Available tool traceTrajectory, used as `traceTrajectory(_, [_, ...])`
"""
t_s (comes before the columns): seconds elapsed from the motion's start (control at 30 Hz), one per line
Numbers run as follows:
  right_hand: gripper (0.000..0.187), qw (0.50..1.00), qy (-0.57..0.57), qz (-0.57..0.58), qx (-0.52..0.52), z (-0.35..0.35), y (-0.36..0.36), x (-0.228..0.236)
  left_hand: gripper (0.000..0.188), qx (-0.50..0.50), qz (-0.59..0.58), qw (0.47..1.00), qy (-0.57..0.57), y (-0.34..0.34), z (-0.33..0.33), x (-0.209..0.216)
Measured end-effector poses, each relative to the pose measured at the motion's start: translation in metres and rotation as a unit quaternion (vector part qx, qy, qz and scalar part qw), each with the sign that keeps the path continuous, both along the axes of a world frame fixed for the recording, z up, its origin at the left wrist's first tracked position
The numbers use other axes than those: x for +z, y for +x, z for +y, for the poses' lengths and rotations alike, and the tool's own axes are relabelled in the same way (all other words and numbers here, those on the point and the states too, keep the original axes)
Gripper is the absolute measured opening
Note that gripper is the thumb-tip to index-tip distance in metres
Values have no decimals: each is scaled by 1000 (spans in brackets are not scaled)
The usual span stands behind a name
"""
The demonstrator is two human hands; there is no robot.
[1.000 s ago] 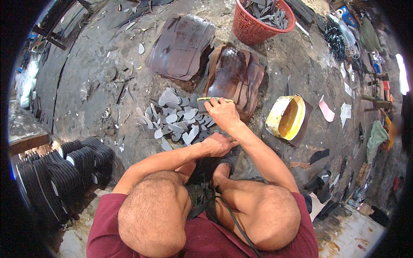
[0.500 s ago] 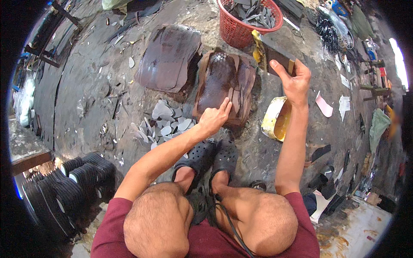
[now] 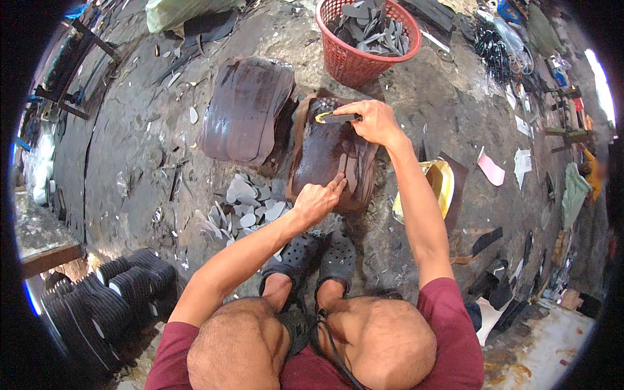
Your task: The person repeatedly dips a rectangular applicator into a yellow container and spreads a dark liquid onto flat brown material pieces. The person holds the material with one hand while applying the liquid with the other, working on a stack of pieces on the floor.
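My left hand (image 3: 317, 203) reaches to the lower part of a brown sheet stack (image 3: 313, 162), its extended fingertips resting on a thin paler strip (image 3: 351, 170) at the right side. Nothing is gripped in it. My right hand (image 3: 377, 122) is closed around a flat dark spreader (image 3: 339, 118) whose edge is smeared yellow, held at the top of the stack. The top sheet looks wet and glossy. Beside my right forearm stands a cut-open container (image 3: 443, 185) with yellow residue inside. A second brown sheet stack (image 3: 246, 110) lies to the left.
Grey cut pieces (image 3: 247, 203) lie in a heap before my shoes (image 3: 292, 253). A red basket (image 3: 348, 65) of similar pieces stands at the far side. Black ribbed sole-shaped stacks (image 3: 123, 286) sit at lower left. Scraps, including a pink piece (image 3: 489, 168), litter the right.
My right hand has swung left and lowered the spreader from above the container side onto the upper part of the stack. My left fingertips stay on the strip area. The view has shifted slightly.
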State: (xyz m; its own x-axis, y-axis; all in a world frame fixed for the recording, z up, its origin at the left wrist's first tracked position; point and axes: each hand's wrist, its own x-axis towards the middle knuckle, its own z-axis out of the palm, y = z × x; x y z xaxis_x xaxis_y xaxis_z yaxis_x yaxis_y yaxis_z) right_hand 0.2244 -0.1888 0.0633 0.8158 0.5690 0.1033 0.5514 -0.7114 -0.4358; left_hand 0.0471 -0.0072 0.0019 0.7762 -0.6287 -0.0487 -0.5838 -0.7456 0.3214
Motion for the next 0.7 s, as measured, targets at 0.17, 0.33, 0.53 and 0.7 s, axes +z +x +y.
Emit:
traceTrajectory(0.17, [45, 999, -15, -8, 30, -2, -14, -2, 57, -20, 16, 999, 28, -2, -4, -4])
traceTrajectory(0.33, [44, 999, 12, -10, -52, -11, -9, 4, 56, -25, -5, 999, 30, -10, -4, -11])
traceTrajectory(0.53, [45, 997, -75, 7, 12, 1, 3, -10, 67, -15, 13, 999, 27, -28, 3, -32])
traceTrajectory(0.7, [47, 983, -143, 60, -98, 1, 43, -26, 68, -25, -15, 999, 26, -33, 8, -31])
